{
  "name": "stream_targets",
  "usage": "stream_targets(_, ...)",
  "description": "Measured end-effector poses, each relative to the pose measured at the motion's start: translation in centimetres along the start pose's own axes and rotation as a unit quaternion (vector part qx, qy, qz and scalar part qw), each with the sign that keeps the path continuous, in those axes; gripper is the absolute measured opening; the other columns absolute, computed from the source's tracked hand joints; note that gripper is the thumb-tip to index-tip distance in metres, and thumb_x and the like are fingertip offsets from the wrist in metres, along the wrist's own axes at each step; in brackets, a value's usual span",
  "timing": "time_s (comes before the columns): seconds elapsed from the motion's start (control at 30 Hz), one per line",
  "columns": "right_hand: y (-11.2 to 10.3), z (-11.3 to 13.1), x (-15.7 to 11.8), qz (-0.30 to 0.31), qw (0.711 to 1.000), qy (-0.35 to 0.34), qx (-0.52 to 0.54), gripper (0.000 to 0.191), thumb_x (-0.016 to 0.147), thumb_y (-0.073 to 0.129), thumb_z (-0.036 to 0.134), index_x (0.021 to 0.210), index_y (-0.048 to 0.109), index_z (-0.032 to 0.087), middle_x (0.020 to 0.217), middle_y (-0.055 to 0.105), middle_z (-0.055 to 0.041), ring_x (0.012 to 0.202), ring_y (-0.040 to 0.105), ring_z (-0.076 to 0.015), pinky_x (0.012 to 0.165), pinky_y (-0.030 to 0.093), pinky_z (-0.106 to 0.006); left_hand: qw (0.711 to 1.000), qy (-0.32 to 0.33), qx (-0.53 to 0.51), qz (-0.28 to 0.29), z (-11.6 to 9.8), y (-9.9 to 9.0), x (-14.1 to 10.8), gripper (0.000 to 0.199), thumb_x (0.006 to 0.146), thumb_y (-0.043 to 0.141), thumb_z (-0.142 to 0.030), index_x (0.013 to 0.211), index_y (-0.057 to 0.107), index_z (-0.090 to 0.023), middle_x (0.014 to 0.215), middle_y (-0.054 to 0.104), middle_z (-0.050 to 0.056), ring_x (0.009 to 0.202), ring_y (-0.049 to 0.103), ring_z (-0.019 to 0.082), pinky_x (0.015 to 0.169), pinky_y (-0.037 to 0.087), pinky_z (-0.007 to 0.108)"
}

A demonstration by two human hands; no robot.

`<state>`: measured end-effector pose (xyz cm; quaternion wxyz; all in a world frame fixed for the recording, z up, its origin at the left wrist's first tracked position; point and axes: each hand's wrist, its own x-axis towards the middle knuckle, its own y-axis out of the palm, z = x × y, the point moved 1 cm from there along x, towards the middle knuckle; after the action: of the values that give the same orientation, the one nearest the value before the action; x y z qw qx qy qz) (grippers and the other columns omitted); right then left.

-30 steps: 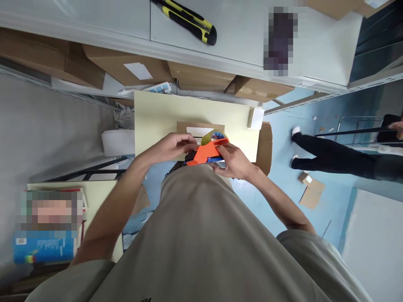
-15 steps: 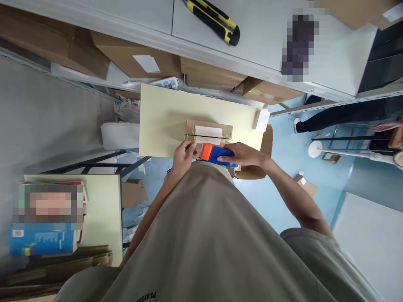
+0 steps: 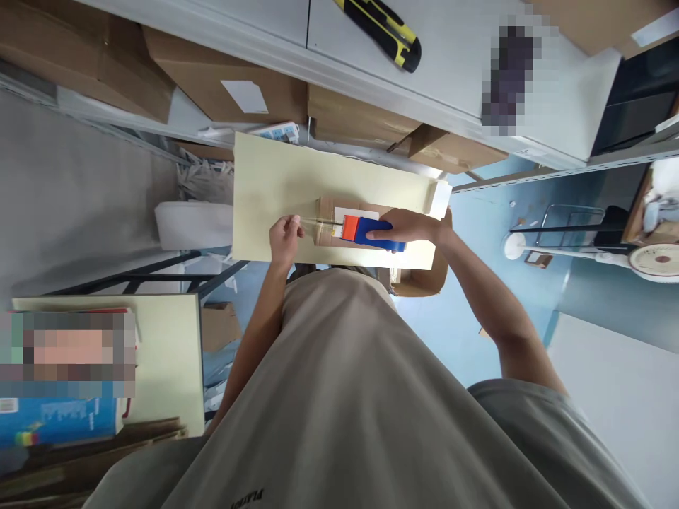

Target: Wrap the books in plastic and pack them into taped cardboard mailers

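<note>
A small cardboard box with a white label on top lies on the pale yellow tabletop. My right hand is closed around a blue and orange tape dispenser, held over the box and covering much of it. Clear packing tape stretches leftward from the dispenser past the box's left edge. Its free end is pinched between the fingers of my left hand, which is above the table to the left of the box.
A yellow and black utility knife lies on the white shelf ahead. Large cartons stand beneath that shelf. A white block-like object sits at the tabletop's right end, near an open carton below. Books occupy the side table at left.
My hands have moved apart and forward over the box. The left went left with the tape end, drawing out a strip, while the dispenser moved above the label.
</note>
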<state>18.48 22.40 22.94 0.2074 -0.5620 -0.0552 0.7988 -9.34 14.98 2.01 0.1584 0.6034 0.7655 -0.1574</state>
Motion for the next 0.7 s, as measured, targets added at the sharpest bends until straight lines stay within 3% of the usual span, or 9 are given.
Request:
stream_targets(0.23, -0.2, 2.5, 2.3, -0.010, 0.999, 0.006, -0.048, 0.055, 0.094, 0.070, 0.070, 0.080, 0.065, 0.017, 0.072, 0.069, -0.0075, 0.068, 0.064, -0.0191, 0.066, 0.043, -0.032, 0.999, -0.009, 0.039, -0.012, 1.1, -0.8, 1.9, 0.033, 0.103, 0.066, -0.044, 0.083, 0.065, -0.018, 0.062, 0.060, -0.001, 0.058, 0.056, 0.012, 0.065, 0.047, 0.025)
stream_targets(0.47, 0.6, 3.1, 4.7, -0.046, 0.992, 0.047, -0.109, 0.051, 0.093, 0.070, 0.068, 0.089, 0.067, 0.017, 0.073, 0.067, -0.0083, 0.072, 0.063, -0.0222, 0.067, 0.043, -0.034, 0.998, -0.044, 0.043, -0.003, 4.1, 2.9, 3.1, 0.023, 0.104, 0.064, -0.029, 0.084, 0.064, -0.018, 0.067, 0.060, -0.002, 0.060, 0.053, 0.011, 0.063, 0.042, 0.024)
stream_targets(0.57, 0.8, 3.2, 4.9, -0.051, 0.990, 0.052, -0.121, 0.053, 0.093, 0.070, 0.068, 0.094, 0.069, 0.015, 0.075, 0.068, -0.0092, 0.072, 0.064, -0.0224, 0.067, 0.044, -0.034, 0.997, -0.009, 0.080, 0.010, 4.8, 3.9, 2.8, 0.015, 0.103, 0.066, -0.031, 0.106, 0.070, -0.017, 0.082, 0.069, 0.002, 0.070, 0.061, 0.012, 0.069, 0.047, 0.024)
stream_targets(0.63, 0.8, 3.2, 4.7, -0.057, 0.988, 0.062, -0.129, 0.053, 0.093, 0.069, 0.067, 0.097, 0.070, 0.014, 0.076, 0.068, -0.0095, 0.073, 0.064, -0.0228, 0.068, 0.045, -0.034, 0.994, 0.011, 0.113, 0.008, 4.6, 3.7, 2.6, 0.039, 0.102, 0.068, -0.043, 0.132, 0.065, -0.018, 0.100, 0.074, 0.007, 0.078, 0.067, 0.015, 0.075, 0.052, 0.027)
stream_targets(0.7, 0.8, 3.2, 4.4, -0.057, 0.987, 0.075, -0.132, 0.053, 0.095, 0.069, 0.067, 0.098, 0.071, 0.014, 0.077, 0.069, -0.0098, 0.075, 0.065, -0.0231, 0.069, 0.045, -0.034, 0.989, 0.062, 0.133, 0.001, 3.8, 3.4, 2.3, 0.060, 0.105, 0.061, -0.055, 0.151, 0.055, -0.018, 0.125, 0.073, 0.015, 0.098, 0.073, 0.020, 0.087, 0.057, 0.032)
